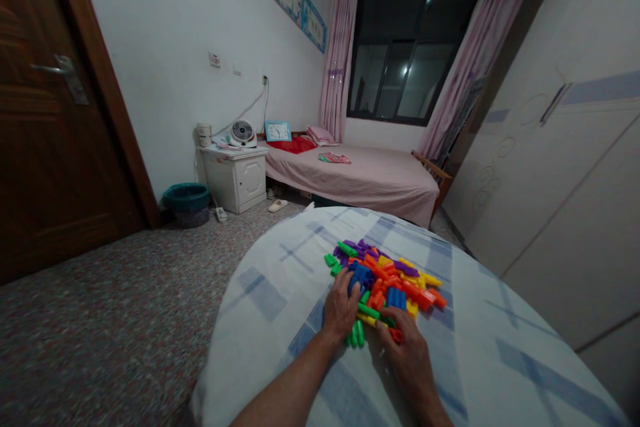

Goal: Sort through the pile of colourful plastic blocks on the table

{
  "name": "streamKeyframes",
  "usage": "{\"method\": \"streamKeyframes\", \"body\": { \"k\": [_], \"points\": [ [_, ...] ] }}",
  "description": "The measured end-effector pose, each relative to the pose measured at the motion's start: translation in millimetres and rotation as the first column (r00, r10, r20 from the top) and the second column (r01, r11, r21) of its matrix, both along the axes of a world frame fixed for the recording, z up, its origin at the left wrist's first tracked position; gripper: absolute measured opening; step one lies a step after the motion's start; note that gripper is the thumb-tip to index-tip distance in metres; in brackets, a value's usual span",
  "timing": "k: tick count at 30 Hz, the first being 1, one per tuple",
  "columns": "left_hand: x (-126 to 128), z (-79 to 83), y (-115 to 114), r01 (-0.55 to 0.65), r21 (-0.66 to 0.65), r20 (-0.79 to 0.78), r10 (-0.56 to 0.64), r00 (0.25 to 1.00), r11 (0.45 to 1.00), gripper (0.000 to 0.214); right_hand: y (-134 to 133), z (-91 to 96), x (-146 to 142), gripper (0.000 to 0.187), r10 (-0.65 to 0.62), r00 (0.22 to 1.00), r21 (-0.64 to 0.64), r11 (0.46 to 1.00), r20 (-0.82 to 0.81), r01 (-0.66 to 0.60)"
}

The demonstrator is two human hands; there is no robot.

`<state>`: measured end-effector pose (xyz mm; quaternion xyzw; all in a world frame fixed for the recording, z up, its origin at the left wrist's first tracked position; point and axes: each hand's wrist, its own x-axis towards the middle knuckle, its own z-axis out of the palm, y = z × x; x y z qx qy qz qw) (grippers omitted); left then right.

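Note:
A pile of coloured plastic building pieces [387, 277] lies on a round table under a white cloth with blue stripes [280, 280]. My left hand [341, 310] rests on the near left edge of the pile, fingers curled down onto a blue piece [359, 275] and green pieces [357, 333]. My right hand [406, 347] lies at the near edge of the pile, its fingertips pinched on a small red piece [396, 334]. Both forearms reach in from the bottom of the view.
A bed with a pink cover [360, 177] stands beyond the table, under a dark window [410, 60]. A white bedside cabinet [235, 177] carries a small fan. A teal bin [187, 203] sits by the brown door [45, 120]. A white wardrobe [565, 167] lines the right side.

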<state>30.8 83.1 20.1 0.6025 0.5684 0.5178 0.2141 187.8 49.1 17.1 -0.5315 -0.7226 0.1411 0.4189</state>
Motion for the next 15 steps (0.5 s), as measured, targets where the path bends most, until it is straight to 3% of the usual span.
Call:
{"method": "streamKeyframes", "body": {
  "k": [5,9,12,15],
  "points": [
    [6.6,9.4,-12.7,0.210,0.092,-0.055,-0.205,0.977,0.973,0.034,5.0,-3.6,7.5,0.033,-0.086,0.992,-0.026,0.996,-0.090,0.084],
    [11.2,10.0,-18.0,0.311,0.159,-0.225,-0.272,0.935,0.937,0.048,6.7,-1.2,11.3,0.040,-0.163,0.974,-0.060,0.986,-0.155,0.155],
    [14.3,8.3,-18.6,0.334,0.224,-0.310,-0.258,0.915,0.916,0.053,7.3,1.3,14.2,0.047,-0.224,0.952,-0.080,0.974,-0.210,0.211],
    [13.0,9.4,-16.4,0.229,0.269,-0.303,-0.144,0.942,0.936,0.035,7.5,5.2,18.2,0.051,-0.261,0.940,-0.064,0.965,-0.219,0.254]
  ]
}}
